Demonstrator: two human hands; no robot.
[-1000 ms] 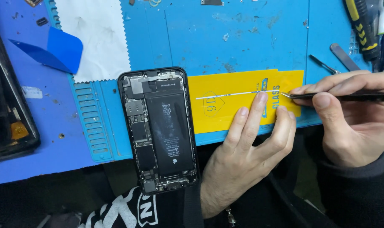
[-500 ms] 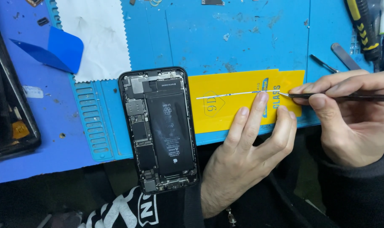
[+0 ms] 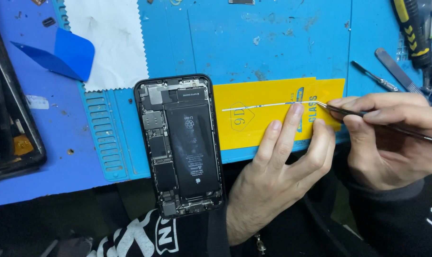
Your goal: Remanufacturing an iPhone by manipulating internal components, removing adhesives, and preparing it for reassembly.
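Note:
An opened phone (image 3: pixel 182 145) lies on the blue mat (image 3: pixel 254 43) with its black battery and boards showing. To its right rests a yellow packet (image 3: pixel 254 119) with a thin white strip (image 3: pixel 258 105) laid across it. My left hand (image 3: pixel 282 176) lies flat, fingertips pressing on the packet, the middle finger touching the strip. My right hand (image 3: pixel 392 138) grips dark tweezers (image 3: pixel 368 119) whose tips meet the strip's right end.
A white cloth (image 3: pixel 106 38) and a blue plastic pry tool (image 3: pixel 59 54) lie at the upper left. A black phone screen assembly (image 3: pixel 6 119) sits at the left edge. Screwdrivers and metal tools (image 3: pixel 406 47) crowd the upper right corner.
Both hands stay nearly still; the tweezers' tips remain at the strip's right end, and the strip and packet have not visibly moved.

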